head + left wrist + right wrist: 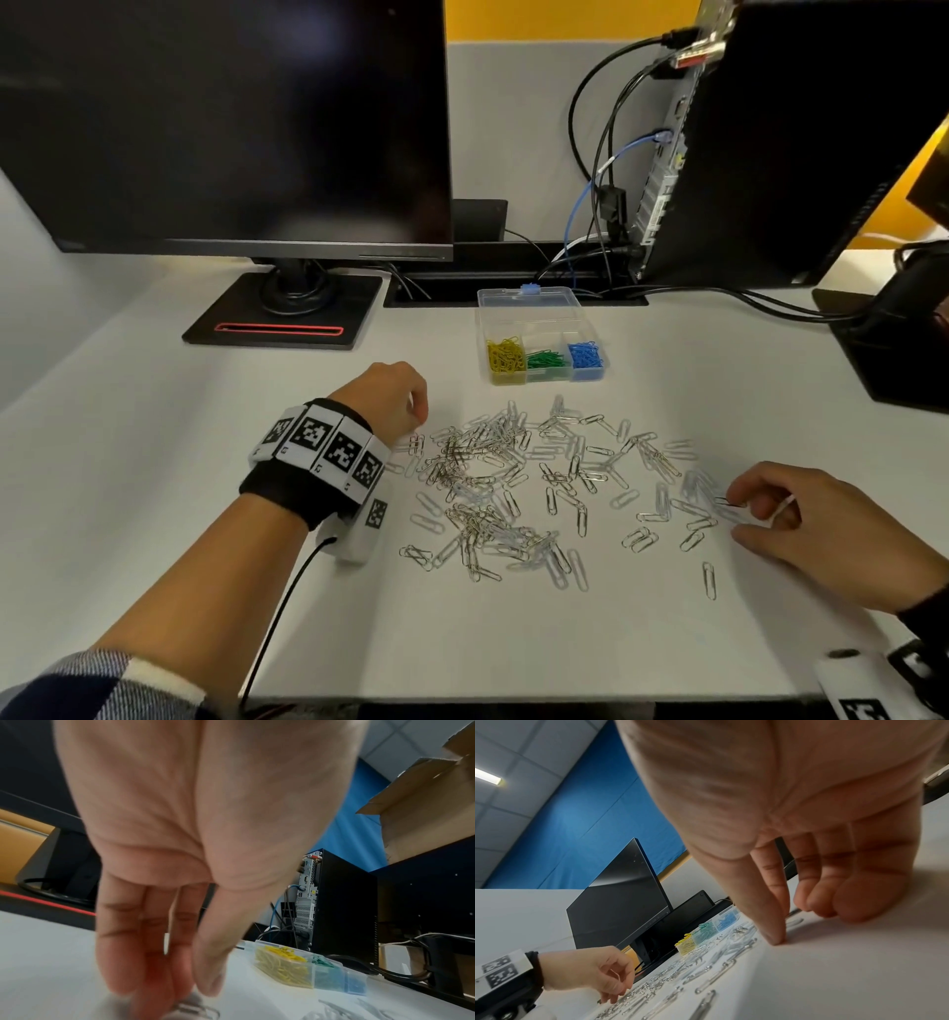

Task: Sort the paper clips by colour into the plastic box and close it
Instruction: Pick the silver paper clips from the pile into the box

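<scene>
dozens of silver paper clips (534,483) lie loose on the desk (154,462), just short of the open plastic box (544,354) holding yellow, green and blue. right hand (821,529) pinches a clip at the pile's right edge; left hand (395,395) curls fingertips onto the left edge, seemingly pinching one, view blurred. best to lift singles clear of tangles; bare desk lies toward the box.

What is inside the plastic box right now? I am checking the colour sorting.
The plastic box holds yellow clips, green clips and blue clips in separate front compartments. Any rear compartments look empty.
</scene>
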A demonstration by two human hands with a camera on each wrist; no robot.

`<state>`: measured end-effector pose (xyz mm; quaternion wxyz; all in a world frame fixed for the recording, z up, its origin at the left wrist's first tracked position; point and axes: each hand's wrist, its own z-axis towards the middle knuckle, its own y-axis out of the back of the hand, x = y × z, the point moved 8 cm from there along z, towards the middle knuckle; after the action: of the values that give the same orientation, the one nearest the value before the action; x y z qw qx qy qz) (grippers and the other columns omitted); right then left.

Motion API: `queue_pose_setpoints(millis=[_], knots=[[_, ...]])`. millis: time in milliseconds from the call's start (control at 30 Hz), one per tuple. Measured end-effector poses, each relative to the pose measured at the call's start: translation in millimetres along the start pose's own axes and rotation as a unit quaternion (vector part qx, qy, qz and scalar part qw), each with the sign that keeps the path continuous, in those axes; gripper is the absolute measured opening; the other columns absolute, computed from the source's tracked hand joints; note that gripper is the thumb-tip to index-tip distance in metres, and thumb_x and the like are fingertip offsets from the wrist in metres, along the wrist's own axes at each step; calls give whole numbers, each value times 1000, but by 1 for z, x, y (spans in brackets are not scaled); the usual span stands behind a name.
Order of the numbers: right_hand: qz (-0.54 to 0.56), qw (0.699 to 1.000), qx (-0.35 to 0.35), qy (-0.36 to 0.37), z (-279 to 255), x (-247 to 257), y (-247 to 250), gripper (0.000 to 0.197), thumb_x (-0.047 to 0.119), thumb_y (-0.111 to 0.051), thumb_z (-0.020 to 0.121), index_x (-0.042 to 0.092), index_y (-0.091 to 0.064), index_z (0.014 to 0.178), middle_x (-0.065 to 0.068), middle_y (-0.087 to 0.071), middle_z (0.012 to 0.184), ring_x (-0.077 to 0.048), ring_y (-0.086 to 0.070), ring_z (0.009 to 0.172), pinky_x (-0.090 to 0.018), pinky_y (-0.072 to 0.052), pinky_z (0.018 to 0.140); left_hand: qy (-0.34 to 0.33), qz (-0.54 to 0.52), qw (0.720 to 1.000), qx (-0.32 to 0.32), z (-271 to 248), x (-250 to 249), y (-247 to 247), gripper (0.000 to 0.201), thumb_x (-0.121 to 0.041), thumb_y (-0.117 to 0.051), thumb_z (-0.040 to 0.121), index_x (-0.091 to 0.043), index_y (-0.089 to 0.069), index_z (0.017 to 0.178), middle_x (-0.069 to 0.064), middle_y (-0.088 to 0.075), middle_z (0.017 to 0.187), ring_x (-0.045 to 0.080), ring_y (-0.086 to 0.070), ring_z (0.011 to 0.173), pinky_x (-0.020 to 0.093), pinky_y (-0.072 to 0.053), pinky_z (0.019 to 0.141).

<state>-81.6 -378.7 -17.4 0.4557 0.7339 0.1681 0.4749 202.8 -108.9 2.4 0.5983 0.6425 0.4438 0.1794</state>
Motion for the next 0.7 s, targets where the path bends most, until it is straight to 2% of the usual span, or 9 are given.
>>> queue_pose_setpoints(millis=[67,133,233,267,333,433,500,600,700], knots=[[4,1000,0,-1,0,1,0,22,13,-79,75,29,-67,85,1,-61,82,-1,-54,63,-13,-44,63,33,12,999,-9,2,4,4,6,-17,-63,89,-12,-61,92,8,-62,102,22,-61,86,28,-48,72],[5,1000,-1,0,-1,2,-1,22,13,-79,75,28,-67,85,1,-61,81,-1,-54,63,-13,-44,64,74,52,996,-3,4,6,6,27,-28,-66,88,-7,-54,100,10,-59,105,25,-60,90,30,-47,71],[3,1000,-5,0,-1,2,-1,22,13,-79,75,28,-66,85,2,-61,80,-1,-54,65,-12,-44,65,87,76,993,28,11,3,2,38,-24,-69,85,-1,-51,109,12,-59,110,28,-62,98,31,-50,76],[0,1000,-5,-1,-1,2,-1,22,14,-79,75,29,-66,85,3,-61,81,-1,-54,66,-12,-44,65,84,70,993,32,13,2,1,35,-20,-71,84,-2,-52,107,13,-61,110,29,-63,99,32,-52,79],[-1,1000,-5,-2,-1,2,-2,22,14,-79,75,29,-66,85,3,-61,81,-1,-54,66,-12,-44,65,71,62,995,32,18,1,-1,21,-14,-72,83,-5,-53,89,14,-64,106,29,-65,97,35,-54,83],[-3,1000,-5,-2,-1,2,-2,22,14,-79,75,28,-66,86,2,-61,80,-1,-53,64,-12,-44,64,52,44,997,28,19,2,-1,24,-8,-69,82,-13,-50,69,14,-68,99,28,-67,92,39,-56,84],[-4,1000,-7,-2,-1,1,-1,22,15,-79,76,30,-66,86,3,-61,80,-1,-54,65,-13,-44,64,33,43,998,28,16,1,0,18,-6,-66,83,-12,-55,69,12,-69,97,27,-67,90,38,-56,83],[-5,1000,-3,-8,-1,0,0,23,16,-79,75,32,-66,85,3,-61,81,-3,-55,66,-16,-45,61,14,43,998,43,11,4,-2,6,-13,-63,87,-8,-66,85,6,-70,96,24,-66,90,31,-53,77],[-5,1000,1,-7,-1,1,0,22,15,-80,74,30,-67,84,2,-62,80,-3,-54,64,-14,-44,60,20,11,1000,15,9,12,5,3,-13,-59,87,-13,-62,86,3,-68,97,23,-64,91,34,-54,81]])
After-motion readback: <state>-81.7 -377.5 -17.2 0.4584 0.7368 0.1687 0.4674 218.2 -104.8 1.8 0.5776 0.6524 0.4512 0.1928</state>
